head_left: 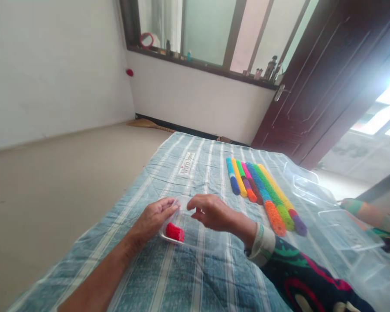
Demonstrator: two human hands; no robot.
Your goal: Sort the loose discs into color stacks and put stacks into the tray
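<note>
My left hand (156, 217) is closed on the far left rim of a clear plastic box (201, 242), thumb on top. A short red, knobbly roll (174, 232) lies inside the box at its left end. Over the far side of the box is my right hand (209, 211), its fingers curled inward in a pinch. Whatever they hold, if anything, is too small or hidden to make out. To the right of this hand, several long, knobbly coloured rods (263, 190) lie side by side on the striped cloth (143, 268).
Several clear plastic boxes (347, 229) rest along the right side of the bed-like surface. Beyond it stand a dark red door (312, 86) and a window sill (201, 65) with bottles and a round mirror (146, 40). A broom (149, 124) lies on the floor.
</note>
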